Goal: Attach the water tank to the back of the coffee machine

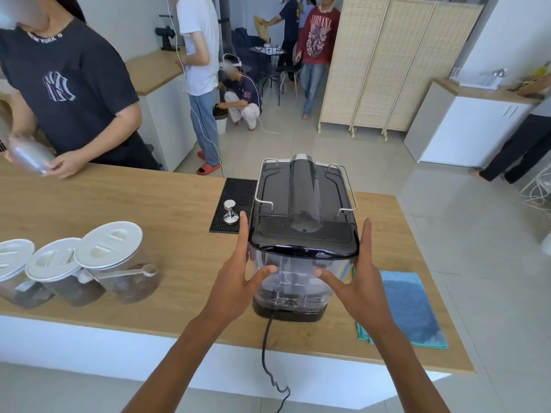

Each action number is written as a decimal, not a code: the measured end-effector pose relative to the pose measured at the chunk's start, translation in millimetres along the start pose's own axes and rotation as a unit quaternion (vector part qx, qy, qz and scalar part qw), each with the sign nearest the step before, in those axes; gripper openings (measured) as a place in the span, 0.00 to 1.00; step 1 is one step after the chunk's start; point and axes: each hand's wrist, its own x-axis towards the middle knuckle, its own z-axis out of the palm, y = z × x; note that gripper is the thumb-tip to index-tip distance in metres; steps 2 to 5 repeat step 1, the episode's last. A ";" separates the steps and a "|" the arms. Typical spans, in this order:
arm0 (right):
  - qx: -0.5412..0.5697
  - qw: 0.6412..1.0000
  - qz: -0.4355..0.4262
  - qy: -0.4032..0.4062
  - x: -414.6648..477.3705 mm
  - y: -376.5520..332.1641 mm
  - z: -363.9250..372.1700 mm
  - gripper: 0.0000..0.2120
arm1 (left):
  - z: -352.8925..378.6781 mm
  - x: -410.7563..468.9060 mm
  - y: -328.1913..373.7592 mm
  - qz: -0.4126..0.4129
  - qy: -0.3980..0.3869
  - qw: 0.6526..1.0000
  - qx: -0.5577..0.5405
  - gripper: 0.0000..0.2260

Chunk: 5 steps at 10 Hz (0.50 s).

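Head view: coffee machine on wooden counter, back side facing camera, black cord dropping off near edge. Clear water tank seated at rear of machine, upright, under glossy black lid, on black base. Left hand on tank's left side, fingers spread, index finger up along left edge of lid, thumb pressed on tank's rear face. Right hand mirrored on right side, index finger up beside lid, thumb on rear face. Both hands splayed flat against tank, not wrapped around it; cannot tell whether squeezing or just resting. Black bar mat left of machine, touching or just beside it, metal tamper upright on it. Three clear jars with white lids at counter's left, scoop leaning on nearest one. Blue cloth on counter right of machine, near right hand. Several people standing beyond counter.
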 end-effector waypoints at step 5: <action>-0.021 0.999 0.026 -0.013 -11.8 16.2 -0.8 0.58 | -2.2 -14.6 -2.8 -0.017 -0.035 0.999 0.001 0.47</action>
